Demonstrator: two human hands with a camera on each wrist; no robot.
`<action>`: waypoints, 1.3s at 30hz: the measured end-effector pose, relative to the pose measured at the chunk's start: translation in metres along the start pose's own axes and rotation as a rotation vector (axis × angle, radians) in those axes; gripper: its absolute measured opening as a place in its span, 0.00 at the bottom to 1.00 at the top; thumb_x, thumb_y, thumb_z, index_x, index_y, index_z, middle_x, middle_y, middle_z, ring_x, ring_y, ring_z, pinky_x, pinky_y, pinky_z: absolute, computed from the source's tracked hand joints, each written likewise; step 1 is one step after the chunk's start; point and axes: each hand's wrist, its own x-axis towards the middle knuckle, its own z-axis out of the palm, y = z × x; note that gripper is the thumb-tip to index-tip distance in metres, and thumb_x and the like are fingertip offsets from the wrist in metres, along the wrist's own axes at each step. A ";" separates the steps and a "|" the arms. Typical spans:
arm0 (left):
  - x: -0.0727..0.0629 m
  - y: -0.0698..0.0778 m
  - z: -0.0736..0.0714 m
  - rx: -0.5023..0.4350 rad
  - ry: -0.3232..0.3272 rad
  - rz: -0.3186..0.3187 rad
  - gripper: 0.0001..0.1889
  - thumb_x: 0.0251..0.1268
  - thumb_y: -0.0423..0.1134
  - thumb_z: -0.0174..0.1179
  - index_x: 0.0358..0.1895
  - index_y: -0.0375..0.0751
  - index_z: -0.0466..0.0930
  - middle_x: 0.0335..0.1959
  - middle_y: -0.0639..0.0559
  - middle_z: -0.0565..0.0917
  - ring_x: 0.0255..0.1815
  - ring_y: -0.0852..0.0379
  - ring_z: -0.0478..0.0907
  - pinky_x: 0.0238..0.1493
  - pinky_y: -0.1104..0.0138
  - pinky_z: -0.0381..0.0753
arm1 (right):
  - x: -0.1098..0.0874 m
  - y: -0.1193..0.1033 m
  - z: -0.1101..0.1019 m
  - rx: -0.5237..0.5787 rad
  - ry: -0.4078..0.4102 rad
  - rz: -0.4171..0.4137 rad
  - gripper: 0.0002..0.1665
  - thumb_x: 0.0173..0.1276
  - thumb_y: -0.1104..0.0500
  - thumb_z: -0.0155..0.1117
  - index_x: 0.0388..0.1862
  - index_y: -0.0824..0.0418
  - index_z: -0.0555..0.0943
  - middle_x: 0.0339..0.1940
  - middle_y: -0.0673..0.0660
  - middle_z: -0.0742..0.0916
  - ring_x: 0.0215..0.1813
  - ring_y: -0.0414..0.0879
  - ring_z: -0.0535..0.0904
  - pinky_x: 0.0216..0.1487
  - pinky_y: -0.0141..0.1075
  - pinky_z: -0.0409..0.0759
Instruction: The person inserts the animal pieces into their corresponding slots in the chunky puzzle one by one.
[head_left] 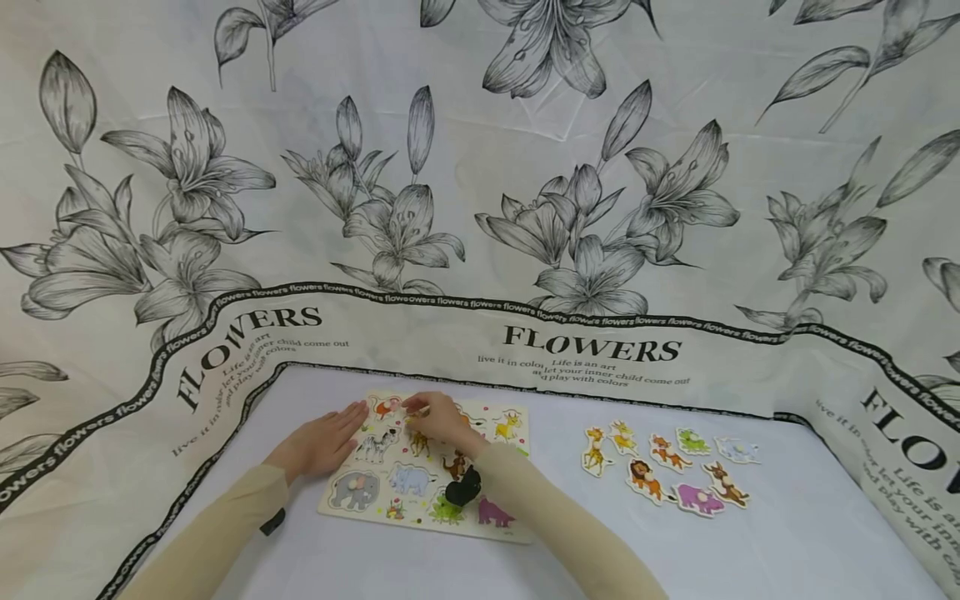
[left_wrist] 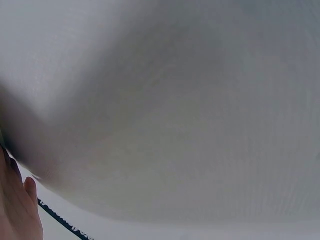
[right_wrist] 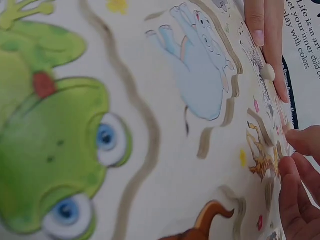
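Note:
A white wooden puzzle board (head_left: 420, 521) printed with animals lies on the table. My left hand (head_left: 322, 442) rests with straight fingers on its left edge, beside a zebra piece (head_left: 377, 446). Above the board's upper left part, my right hand (head_left: 438, 419) has its fingertips close to the red-orange monkey piece (head_left: 385, 408). In the right wrist view the right fingers (right_wrist: 295, 185) are bent slightly and apart from the thumb, with no piece visible between them. A grey elephant piece (head_left: 352, 492) sits in the lower left corner. The left wrist view mostly shows blurred cloth.
Right of the board lie several loose knobbed pieces: a giraffe (head_left: 594, 452), a lion (head_left: 643, 479), a purple hippo (head_left: 699, 499), a frog (head_left: 692, 441), a kangaroo (head_left: 726, 485) and others. A flower-printed curtain (head_left: 480, 250) closes off the table's back and sides.

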 end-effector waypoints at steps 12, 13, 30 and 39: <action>-0.003 0.001 0.005 -0.006 0.063 0.031 0.29 0.75 0.43 0.42 0.71 0.27 0.56 0.74 0.33 0.59 0.74 0.36 0.58 0.71 0.46 0.63 | -0.023 0.015 -0.016 0.062 -0.017 -0.072 0.19 0.65 0.63 0.64 0.54 0.65 0.80 0.49 0.62 0.85 0.38 0.44 0.83 0.33 0.32 0.83; -0.003 0.001 0.005 -0.014 0.058 0.025 0.29 0.75 0.43 0.42 0.72 0.28 0.56 0.74 0.33 0.58 0.74 0.36 0.57 0.72 0.46 0.62 | -0.026 0.016 -0.017 0.063 -0.012 -0.081 0.18 0.64 0.63 0.64 0.54 0.65 0.80 0.48 0.62 0.86 0.36 0.42 0.82 0.32 0.32 0.82; -0.001 0.004 0.003 -0.011 0.005 -0.024 0.29 0.76 0.44 0.39 0.74 0.30 0.53 0.76 0.36 0.54 0.76 0.39 0.53 0.75 0.48 0.58 | -0.046 0.013 -0.033 0.051 0.026 0.019 0.19 0.63 0.66 0.66 0.54 0.64 0.80 0.51 0.63 0.85 0.41 0.47 0.82 0.35 0.29 0.81; 0.000 0.001 0.003 -0.041 0.018 -0.008 0.30 0.76 0.45 0.41 0.73 0.30 0.53 0.76 0.36 0.54 0.76 0.38 0.53 0.74 0.47 0.58 | -0.060 0.021 -0.044 0.008 0.070 -0.002 0.19 0.62 0.65 0.67 0.53 0.63 0.82 0.49 0.61 0.87 0.41 0.48 0.82 0.36 0.30 0.81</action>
